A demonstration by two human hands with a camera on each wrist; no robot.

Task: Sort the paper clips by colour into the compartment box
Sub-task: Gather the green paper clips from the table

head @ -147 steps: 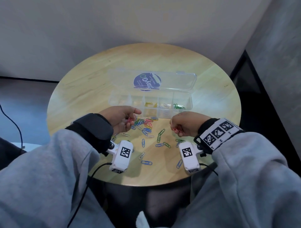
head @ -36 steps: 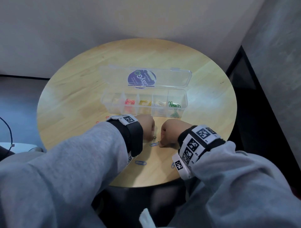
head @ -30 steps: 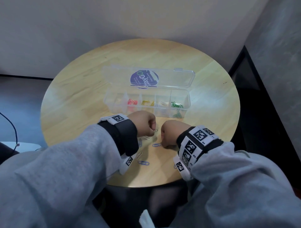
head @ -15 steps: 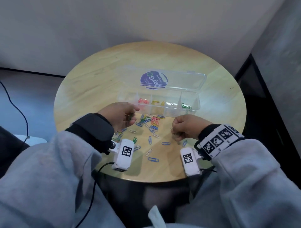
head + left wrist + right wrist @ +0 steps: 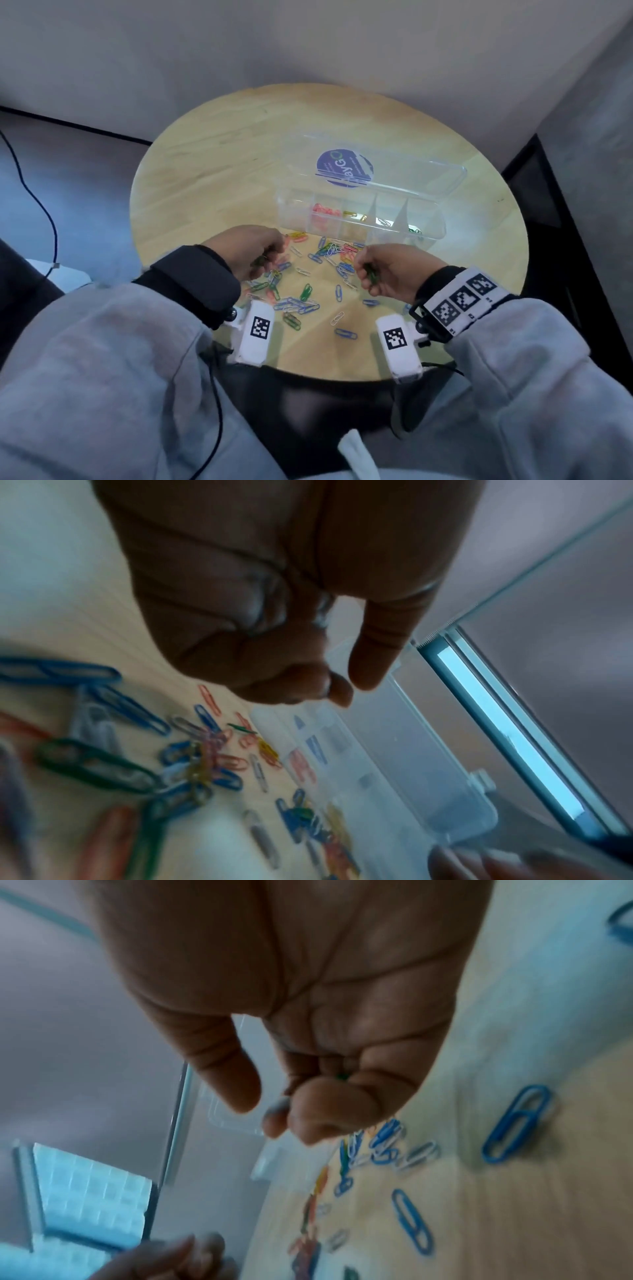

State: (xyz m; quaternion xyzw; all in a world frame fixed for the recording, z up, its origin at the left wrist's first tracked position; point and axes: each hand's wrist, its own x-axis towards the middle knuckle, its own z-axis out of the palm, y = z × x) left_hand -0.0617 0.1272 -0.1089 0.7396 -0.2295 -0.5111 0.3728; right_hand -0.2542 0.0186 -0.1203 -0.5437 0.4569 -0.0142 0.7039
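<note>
The compartment box (image 5: 359,212) stands on the far half of the round desk (image 5: 212,178), with its clear lid (image 5: 376,171) folded back and away from the person. This leaves every compartment open from above, so clips can be dropped straight in. Red clips (image 5: 323,210) occupy one compartment near the left end, yellow clips (image 5: 352,215) the next, and green clips (image 5: 416,231) the right end. One compartment between them holds pale clips.

The unsorted paper clips (image 5: 308,274) lie scattered on the desk just in front of the box, between the two hands. This placement keeps each transfer short.

The left hand (image 5: 255,251) is curled narrow above the left edge of the scatter. The head view shows a dark green shape at its fingertips. The left wrist view shows fingers closed on pale wire loops, so the hand holds at least one clip; its colour cannot be settled.

The right hand (image 5: 390,270) is likewise curled, pinching a green clip (image 5: 371,270) between thumb and fingers. The right wrist view confirms a green speck inside the closed fingers.

Judgement: each hand gathers clips of one colour before unloading. The green clip belongs in the right-end compartment, beside the right hand. Most clips remain on the desk, so the task is at an early stage.
</note>
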